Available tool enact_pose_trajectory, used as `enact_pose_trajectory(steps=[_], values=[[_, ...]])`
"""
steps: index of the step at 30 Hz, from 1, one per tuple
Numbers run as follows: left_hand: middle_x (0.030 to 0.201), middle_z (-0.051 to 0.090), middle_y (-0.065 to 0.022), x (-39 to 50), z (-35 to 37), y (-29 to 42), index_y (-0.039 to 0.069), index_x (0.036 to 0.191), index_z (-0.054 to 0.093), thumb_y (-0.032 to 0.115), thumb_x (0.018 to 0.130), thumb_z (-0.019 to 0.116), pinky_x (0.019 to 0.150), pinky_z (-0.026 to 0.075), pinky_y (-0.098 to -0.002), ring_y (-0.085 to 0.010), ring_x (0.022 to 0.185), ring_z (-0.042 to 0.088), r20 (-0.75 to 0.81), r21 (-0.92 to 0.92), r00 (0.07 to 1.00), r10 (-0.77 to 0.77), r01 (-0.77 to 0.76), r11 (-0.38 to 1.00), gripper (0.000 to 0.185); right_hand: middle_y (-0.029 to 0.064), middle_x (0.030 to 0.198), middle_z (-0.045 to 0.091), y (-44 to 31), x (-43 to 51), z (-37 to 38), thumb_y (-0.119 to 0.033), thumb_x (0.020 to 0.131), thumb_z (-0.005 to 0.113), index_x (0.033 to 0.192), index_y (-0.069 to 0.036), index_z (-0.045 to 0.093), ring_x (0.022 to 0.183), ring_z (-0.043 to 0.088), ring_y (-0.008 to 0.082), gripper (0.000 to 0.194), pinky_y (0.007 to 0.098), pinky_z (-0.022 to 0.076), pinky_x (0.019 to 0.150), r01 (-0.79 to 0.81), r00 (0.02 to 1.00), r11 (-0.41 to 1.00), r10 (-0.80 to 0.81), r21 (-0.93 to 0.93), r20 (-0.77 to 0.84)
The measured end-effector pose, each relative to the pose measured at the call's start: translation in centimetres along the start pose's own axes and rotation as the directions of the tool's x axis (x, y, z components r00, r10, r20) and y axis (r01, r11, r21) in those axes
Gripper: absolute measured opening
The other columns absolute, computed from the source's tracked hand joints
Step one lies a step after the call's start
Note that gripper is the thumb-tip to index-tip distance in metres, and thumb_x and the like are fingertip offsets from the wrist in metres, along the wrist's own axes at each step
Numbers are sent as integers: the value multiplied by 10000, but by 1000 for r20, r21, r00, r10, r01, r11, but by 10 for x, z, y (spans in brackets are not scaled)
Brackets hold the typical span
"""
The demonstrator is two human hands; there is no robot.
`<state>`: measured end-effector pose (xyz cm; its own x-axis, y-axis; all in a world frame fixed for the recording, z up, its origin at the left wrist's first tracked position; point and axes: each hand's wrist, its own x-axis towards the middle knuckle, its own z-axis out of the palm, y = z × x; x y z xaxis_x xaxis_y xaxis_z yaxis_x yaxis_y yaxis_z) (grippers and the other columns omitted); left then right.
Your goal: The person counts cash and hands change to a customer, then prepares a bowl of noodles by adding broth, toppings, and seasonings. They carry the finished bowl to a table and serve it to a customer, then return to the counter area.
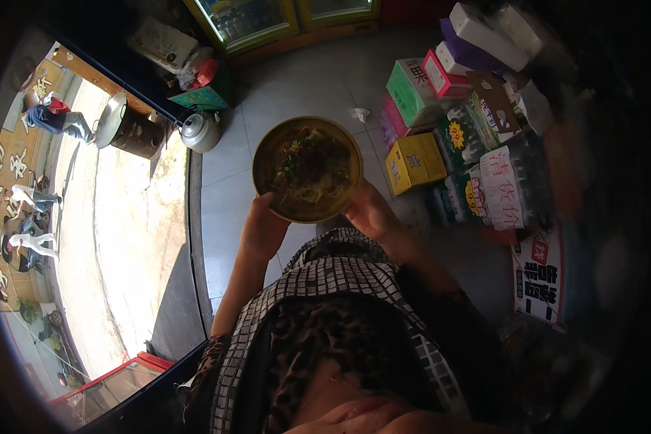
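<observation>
Between both hands I hold a wide yellowish bowl (260,182) level in front of my checked apron (325,271). Noodles (320,192) topped with chopped greens and a dark sauce or broth lie inside it. My left hand (261,230) grips the near left side, its thumb on the rim. On the near right side, my right hand (373,214) supports the bowl, its fingers partly hidden beneath. Grey floor tiles (298,81) show below and beyond the bowl.
Stacked cartons (412,92), a yellow box (416,163) and packs of bottles (461,135) stand on the right. A metal kettle (200,130) sits by the doorway sill (195,233) on the left. Outside are a drum stove (135,133) and several people. A glass-door fridge (255,21) stands ahead; crumpled tissue (360,114) lies on the floor.
</observation>
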<state>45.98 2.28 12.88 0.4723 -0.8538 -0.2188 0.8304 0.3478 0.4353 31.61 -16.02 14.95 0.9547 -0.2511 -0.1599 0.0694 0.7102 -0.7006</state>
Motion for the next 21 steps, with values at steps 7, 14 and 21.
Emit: enact_pose_trajectory(steps=[7,14,21], values=[[1384,485,-154,158,4,97,-14,1366,399,252,952,469,1063,375,-404,-266,1268,470,-73,8,996,59,-58,998,497,102,1293,512,-70,184,-29,-265,881,616,1415,-44,342,1160,519,208,639,401,436,995,-18,998,1000,18,-11,61],[1439,401,-104,341,52,173,116,1479,259,315,943,539,1032,387,-420,-255,1292,428,40,146,999,-29,22,989,636,91,1313,513,-175,323,-81,-266,902,595,1415,-57,353,1157,525,199,604,378,459,935,11,999,1000,-10,24,-47],[1452,362,-119,583,117,192,110,1501,172,364,906,580,1047,368,-424,-260,1305,400,270,419,911,-311,179,890,764,107,1302,528,-283,435,-188,-213,910,580,1382,-33,399,1167,530,230,536,388,457,948,325,938,941,-308,93,-161]])
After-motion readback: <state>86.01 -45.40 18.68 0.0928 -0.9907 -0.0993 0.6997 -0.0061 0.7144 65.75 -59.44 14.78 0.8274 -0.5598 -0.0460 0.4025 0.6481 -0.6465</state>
